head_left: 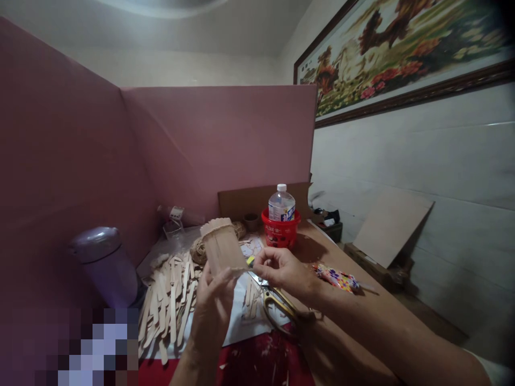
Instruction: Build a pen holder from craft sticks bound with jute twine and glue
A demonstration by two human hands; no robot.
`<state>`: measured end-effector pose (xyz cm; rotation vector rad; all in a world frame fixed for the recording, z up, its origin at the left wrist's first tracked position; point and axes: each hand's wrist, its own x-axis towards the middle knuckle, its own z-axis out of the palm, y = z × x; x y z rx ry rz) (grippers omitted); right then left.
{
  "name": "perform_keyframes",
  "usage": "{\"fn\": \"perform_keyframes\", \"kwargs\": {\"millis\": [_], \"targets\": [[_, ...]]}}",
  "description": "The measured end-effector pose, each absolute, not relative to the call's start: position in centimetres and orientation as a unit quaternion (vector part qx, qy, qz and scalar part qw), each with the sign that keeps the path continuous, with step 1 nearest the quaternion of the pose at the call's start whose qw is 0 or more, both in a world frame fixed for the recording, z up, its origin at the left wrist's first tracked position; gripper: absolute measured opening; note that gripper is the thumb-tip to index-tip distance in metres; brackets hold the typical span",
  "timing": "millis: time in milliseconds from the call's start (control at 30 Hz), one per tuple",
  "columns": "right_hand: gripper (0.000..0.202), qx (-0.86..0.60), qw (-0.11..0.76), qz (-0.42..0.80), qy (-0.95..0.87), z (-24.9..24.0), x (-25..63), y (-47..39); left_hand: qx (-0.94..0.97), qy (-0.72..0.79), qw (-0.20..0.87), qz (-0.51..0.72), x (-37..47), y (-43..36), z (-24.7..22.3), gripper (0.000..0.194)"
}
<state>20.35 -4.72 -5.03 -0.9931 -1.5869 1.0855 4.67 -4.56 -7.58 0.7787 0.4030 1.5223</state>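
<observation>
Wooden-stick holder [225, 250]: raised above the surface [336, 256], left of the red bucket [280, 235].
Long axis: near upright, upper end tilted left.
Twine band [217, 229]: around the upper end.
Left grip [217, 289]: clasping the holder's lower end.
Right grip [281, 268]: fingertips bent together beside the lower right corner; cannot tell whether anything is pinched.

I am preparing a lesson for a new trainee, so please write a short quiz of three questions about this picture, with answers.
1. Which hand holds the wooden piece?
2. True or false: the bottle stands in the red bucket.
3. Fill the gap: in the picture, the pile of sticks lies to the ____ of the scissors.

Key: 1. The left hand. 2. True. 3. Left.
</observation>
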Motion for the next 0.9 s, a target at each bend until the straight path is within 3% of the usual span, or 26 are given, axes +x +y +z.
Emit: {"fn": "perform_keyframes", "kwargs": {"millis": [167, 267, 367, 533, 767, 900], "targets": [[0.022, -0.432, 0.384, 0.48, -0.66, -4.3, 22.4, -4.4, 0.279, 0.171, 0.636, 0.699, 3.1, -4.2, -6.7, 0.004], [0.024, -0.491, 0.425, 0.312, -0.694, -4.2, 26.0, -3.6, 0.254, 0.165, 0.633, 0.713, 2.6, -4.2, -6.2, 0.008], [0.029, -0.593, 0.354, 0.158, -0.706, -4.9, 30.4, -3.0, 0.25, 0.16, 0.636, 0.713, 2.6, -4.4, -6.0, 0.011], [0.014, -0.666, 0.275, 0.106, -0.685, -7.4, 35.9, -4.5, 0.253, 0.135, 0.661, 0.693, 3.2, -4.6, -6.4, 0.011], [0.05, -0.665, 0.182, 0.114, -0.715, -10.6, 39.1, -7.2, 0.265, 0.111, 0.693, 0.662, 3.7, -4.4, -7.1, 0.01], [0.051, -0.655, 0.176, 0.127, -0.724, -11.7, 39.2, -6.9, 0.262, 0.104, 0.715, 0.64, 4.0, -4.3, -7.2, 0.025]]}}
